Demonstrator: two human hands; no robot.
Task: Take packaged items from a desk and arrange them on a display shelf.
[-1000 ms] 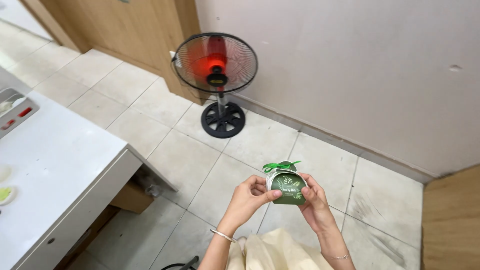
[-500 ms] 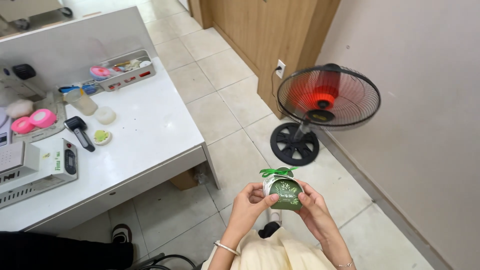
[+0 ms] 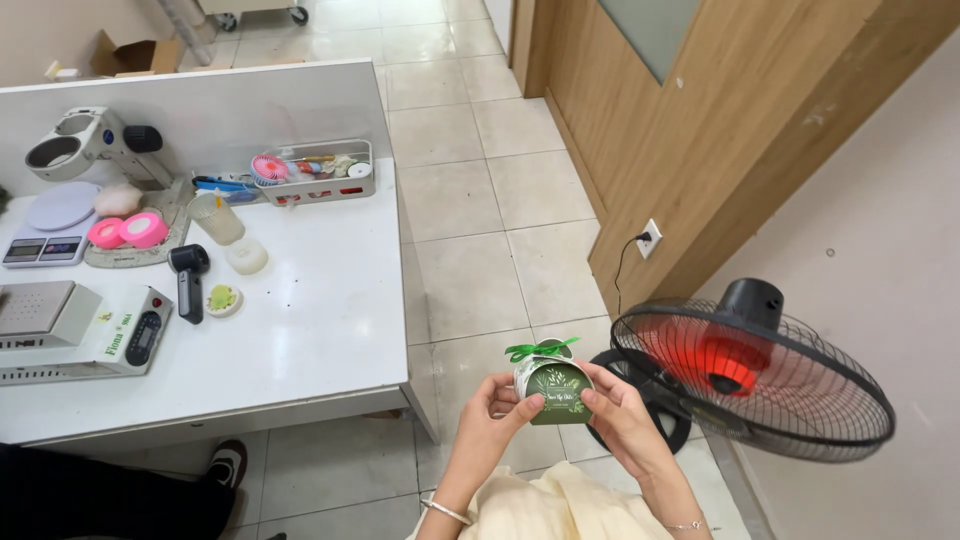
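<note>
While a small round green tin point(image 3: 553, 385) topped with a green ribbon bow point(image 3: 540, 349) is hanging over the tiled floor point(image 3: 480, 230), a red-bladed floor fan point(image 3: 752, 372) is standing just beside it. The left hand point(image 3: 497, 411) and right hand point(image 3: 618, 411) are both pinching its sides, fingers curled closed around it. A white worktable point(image 3: 300, 330) is sitting to the left.
</note>
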